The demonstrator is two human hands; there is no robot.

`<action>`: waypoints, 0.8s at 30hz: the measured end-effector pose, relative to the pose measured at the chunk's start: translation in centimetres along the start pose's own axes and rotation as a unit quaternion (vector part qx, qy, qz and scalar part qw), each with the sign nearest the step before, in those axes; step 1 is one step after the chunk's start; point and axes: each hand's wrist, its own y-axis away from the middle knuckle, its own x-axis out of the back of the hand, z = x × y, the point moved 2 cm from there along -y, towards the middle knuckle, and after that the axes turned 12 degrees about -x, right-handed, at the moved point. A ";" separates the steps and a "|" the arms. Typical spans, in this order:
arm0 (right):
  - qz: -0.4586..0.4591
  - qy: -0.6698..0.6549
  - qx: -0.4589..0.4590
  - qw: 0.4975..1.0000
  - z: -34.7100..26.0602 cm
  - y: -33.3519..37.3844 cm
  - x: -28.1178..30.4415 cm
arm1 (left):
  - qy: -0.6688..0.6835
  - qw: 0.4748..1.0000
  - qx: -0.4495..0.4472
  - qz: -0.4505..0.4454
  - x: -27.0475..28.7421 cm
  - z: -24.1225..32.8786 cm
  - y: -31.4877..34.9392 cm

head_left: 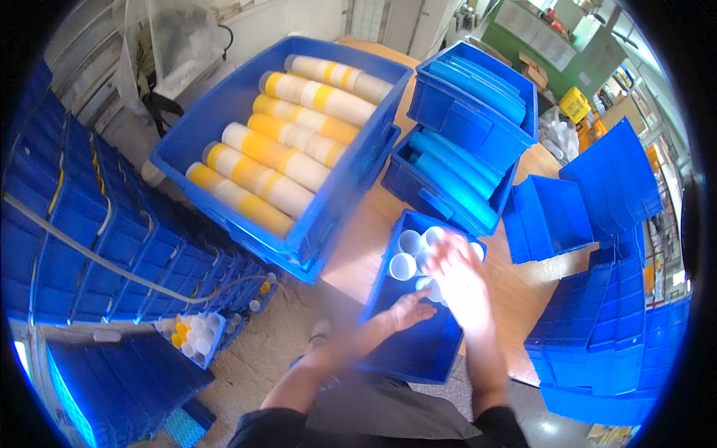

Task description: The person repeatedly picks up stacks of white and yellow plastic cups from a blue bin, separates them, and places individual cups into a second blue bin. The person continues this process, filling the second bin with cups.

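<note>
A blue plastic bin (441, 347) stands in front of me, with several white round cups (402, 266) grouped upright at its far end. My left hand (412, 310) is inside the bin, thumb and fingers apart, its fingertips beside a white cup (426, 287) at the near side of the group. Over the right part of the group lies my right hand (455, 267), palm down. Glare and blur wash out its fingers, and it hides some cups, so I cannot tell whether it grips one.
At left, a large blue crate (299, 254) holds long white-and-yellow cylinders (287, 166). Two stacked blue bins (463, 127) with light-blue rolls stand beyond. Blue bins (549, 216) are piled right; more blue containers (97, 216) line the left. A wooden table (366, 231) lies beneath.
</note>
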 end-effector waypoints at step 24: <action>-0.081 0.417 0.305 0.853 -9.2 -26.2 -20.3 | -0.152 0.952 -0.233 -0.124 2.9 17.0 25.3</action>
